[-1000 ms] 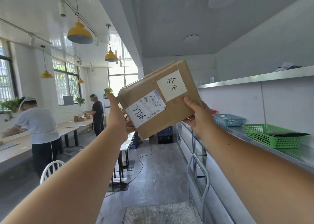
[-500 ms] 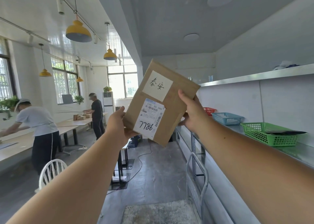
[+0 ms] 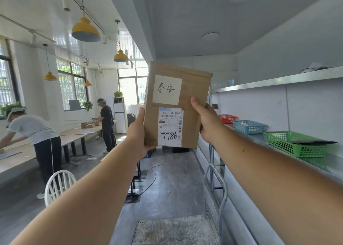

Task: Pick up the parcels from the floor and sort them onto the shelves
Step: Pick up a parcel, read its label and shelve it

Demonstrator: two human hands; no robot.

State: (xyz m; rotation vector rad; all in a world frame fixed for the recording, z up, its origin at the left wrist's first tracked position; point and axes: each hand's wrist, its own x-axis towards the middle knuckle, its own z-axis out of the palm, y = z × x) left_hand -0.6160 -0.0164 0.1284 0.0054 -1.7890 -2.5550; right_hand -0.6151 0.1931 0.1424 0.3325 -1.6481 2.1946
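A brown cardboard parcel [image 3: 193,96] is held upright at arm's length in front of me, label side toward the camera. It bears a pale handwritten note and a white shipping label marked 7786. My left hand [image 3: 136,133] grips its lower left edge, and my right hand [image 3: 206,120] grips its right edge with the thumb on the front. The metal shelf [image 3: 319,163] runs along the right wall, with a green basket [image 3: 278,142], a blue basket [image 3: 248,126] and a red basket [image 3: 227,118] on it. An upper shelf [image 3: 278,80] runs above.
A metal trolley [image 3: 215,185] with a mesh platform stands directly below my arms. Two people work at long tables [image 3: 74,137] on the left. A white chair [image 3: 58,185] stands at the lower left. Cables lie on the concrete floor [image 3: 172,179] ahead.
The parcel has been rotated clockwise in both hands, from tilted with the label upside down to upright with the label readable. Both hands shifted along its edges.
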